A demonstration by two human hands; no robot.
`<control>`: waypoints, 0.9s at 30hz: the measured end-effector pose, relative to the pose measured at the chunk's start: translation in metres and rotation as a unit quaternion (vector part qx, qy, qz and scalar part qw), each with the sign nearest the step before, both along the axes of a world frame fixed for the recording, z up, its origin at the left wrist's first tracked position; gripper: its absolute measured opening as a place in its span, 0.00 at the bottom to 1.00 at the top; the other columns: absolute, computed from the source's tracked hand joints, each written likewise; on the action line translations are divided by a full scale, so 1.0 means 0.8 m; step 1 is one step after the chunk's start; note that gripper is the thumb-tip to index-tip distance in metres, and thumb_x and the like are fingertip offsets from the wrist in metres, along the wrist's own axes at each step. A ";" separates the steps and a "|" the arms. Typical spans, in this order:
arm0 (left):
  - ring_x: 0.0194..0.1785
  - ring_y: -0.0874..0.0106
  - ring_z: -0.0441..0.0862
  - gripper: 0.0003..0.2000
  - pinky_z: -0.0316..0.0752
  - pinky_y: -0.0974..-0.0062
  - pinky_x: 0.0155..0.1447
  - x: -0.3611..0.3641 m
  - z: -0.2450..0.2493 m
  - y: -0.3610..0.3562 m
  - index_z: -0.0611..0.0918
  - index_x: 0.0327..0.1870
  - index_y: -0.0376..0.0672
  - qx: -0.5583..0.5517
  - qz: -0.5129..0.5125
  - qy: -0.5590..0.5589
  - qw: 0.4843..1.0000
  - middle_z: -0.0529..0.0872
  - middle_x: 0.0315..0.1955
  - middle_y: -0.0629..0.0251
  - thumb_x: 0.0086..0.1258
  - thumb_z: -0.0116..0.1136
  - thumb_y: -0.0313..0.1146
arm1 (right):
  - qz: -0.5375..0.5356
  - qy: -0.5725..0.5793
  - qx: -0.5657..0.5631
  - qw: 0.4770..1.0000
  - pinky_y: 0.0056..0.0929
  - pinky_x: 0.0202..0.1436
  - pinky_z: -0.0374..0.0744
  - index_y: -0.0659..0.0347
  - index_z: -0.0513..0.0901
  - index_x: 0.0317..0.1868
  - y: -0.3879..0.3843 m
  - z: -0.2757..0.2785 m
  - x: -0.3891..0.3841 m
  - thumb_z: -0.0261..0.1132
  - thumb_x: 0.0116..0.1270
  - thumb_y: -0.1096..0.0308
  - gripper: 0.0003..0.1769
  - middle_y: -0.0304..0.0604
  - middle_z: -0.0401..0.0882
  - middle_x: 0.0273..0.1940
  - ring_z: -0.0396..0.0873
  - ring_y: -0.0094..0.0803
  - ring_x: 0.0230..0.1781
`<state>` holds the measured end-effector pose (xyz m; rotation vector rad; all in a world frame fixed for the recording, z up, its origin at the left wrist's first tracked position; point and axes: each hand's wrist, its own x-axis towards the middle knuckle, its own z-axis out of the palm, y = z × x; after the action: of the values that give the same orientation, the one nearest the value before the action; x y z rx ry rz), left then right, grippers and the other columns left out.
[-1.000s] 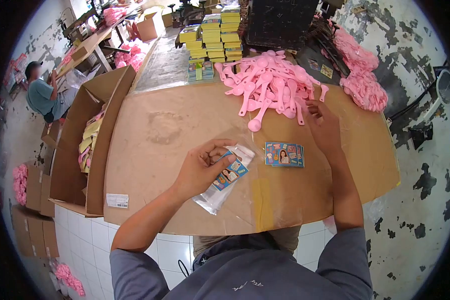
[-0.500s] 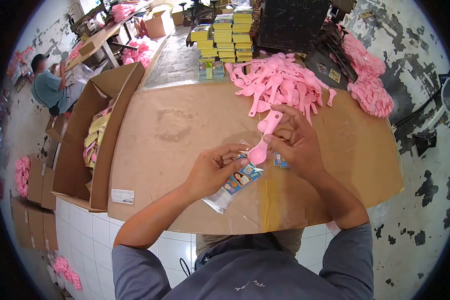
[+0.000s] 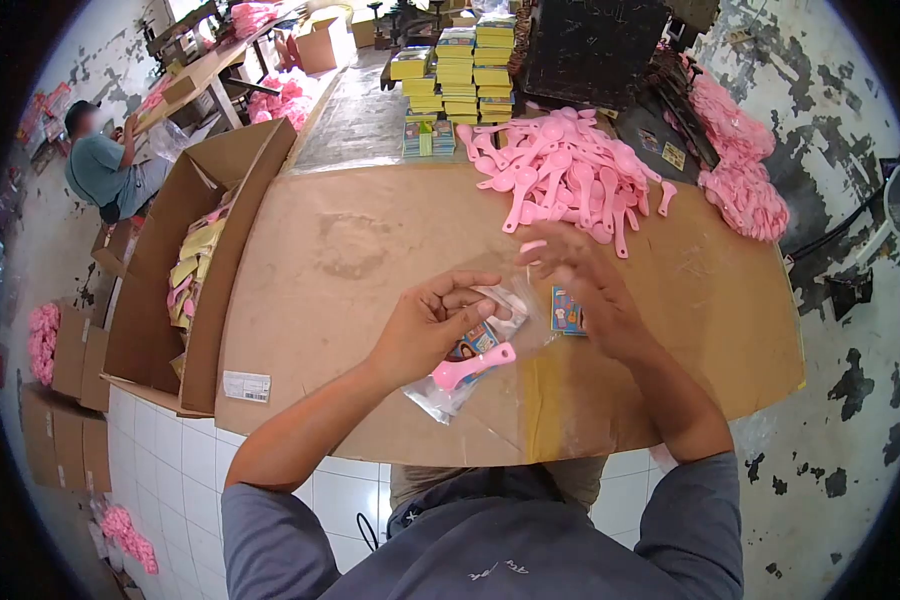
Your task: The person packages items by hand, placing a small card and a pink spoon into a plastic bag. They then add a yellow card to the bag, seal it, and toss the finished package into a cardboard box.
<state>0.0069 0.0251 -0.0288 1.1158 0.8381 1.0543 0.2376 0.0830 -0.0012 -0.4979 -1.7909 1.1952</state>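
- One left hand (image 3: 425, 325) pinches a clear plastic bag (image 3: 438, 398), pink plastic spoon (image 3: 470, 367) inside, below the fingertips.
- Right hand (image 3: 590, 290) is blurred beside them; grip unclear.

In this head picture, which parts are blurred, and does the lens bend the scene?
Head view: the right hand is smeared by motion, while the left hand, the bag and the spoon in it are sharp; the fisheye lens curves the table edges and the corners are black; light is even.
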 end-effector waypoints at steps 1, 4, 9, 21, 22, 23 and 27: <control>0.49 0.80 0.86 0.17 0.80 0.80 0.54 0.000 0.001 -0.001 0.80 0.66 0.37 0.008 -0.014 -0.002 1.000 0.92 0.45 0.64 0.81 0.61 0.30 | 0.006 -0.025 0.036 0.999 0.37 0.63 0.78 0.61 0.87 0.52 -0.001 0.010 -0.001 0.65 0.75 0.72 0.09 0.47 0.81 0.62 0.81 0.38 0.59; 0.55 0.78 0.85 0.18 0.79 0.75 0.60 -0.003 -0.001 0.000 0.78 0.68 0.37 0.038 -0.052 -0.008 0.998 0.90 0.51 0.62 0.81 0.60 0.30 | 0.053 -0.185 0.207 0.959 0.37 0.60 0.79 0.59 0.89 0.43 -0.006 0.043 0.000 0.70 0.72 0.71 0.04 0.47 0.83 0.59 0.82 0.38 0.58; 0.67 0.75 0.78 0.20 0.75 0.71 0.69 0.002 0.013 -0.006 0.76 0.70 0.36 0.122 -0.019 -0.068 0.990 0.82 0.66 0.61 0.79 0.57 0.24 | 0.053 -0.162 0.288 0.942 0.37 0.52 0.80 0.59 0.88 0.42 -0.004 0.102 -0.002 0.74 0.68 0.70 0.05 0.43 0.85 0.48 0.83 0.38 0.50; 0.54 0.74 0.86 0.21 0.79 0.75 0.58 0.005 0.030 -0.027 0.79 0.70 0.38 0.265 0.062 0.132 0.953 0.90 0.52 0.62 0.76 0.63 0.27 | -0.082 -0.256 0.196 0.943 0.34 0.35 0.78 0.62 0.87 0.44 -0.032 0.110 -0.015 0.72 0.68 0.70 0.07 0.46 0.83 0.35 0.83 0.37 0.30; 0.51 0.76 0.87 0.20 0.79 0.77 0.56 0.005 0.034 -0.026 0.79 0.69 0.37 0.244 0.052 0.105 0.963 0.91 0.50 0.62 0.77 0.63 0.27 | -0.090 -0.264 0.183 0.943 0.34 0.36 0.79 0.62 0.87 0.44 -0.031 0.107 -0.015 0.72 0.68 0.70 0.07 0.46 0.83 0.35 0.83 0.37 0.31; 0.48 0.78 0.87 0.20 0.80 0.79 0.53 0.005 0.036 -0.025 0.80 0.68 0.36 0.223 0.043 0.079 0.971 0.92 0.47 0.63 0.77 0.63 0.28 | -0.113 -0.255 0.208 0.938 0.34 0.37 0.79 0.61 0.87 0.45 -0.030 0.103 -0.017 0.73 0.67 0.70 0.08 0.46 0.83 0.38 0.83 0.38 0.33; 0.47 0.78 0.89 0.16 0.83 0.80 0.50 -0.004 0.035 -0.025 0.80 0.65 0.33 0.168 0.074 0.141 0.973 0.93 0.45 0.58 0.79 0.61 0.26 | -0.165 -0.191 0.379 0.890 0.37 0.45 0.78 0.58 0.86 0.46 -0.014 0.074 -0.023 0.74 0.63 0.70 0.11 0.44 0.83 0.46 0.83 0.40 0.45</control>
<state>0.0036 0.0049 -0.0006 1.5345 1.0027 1.2093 0.2190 0.0714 0.0582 -0.5541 -2.2094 0.1093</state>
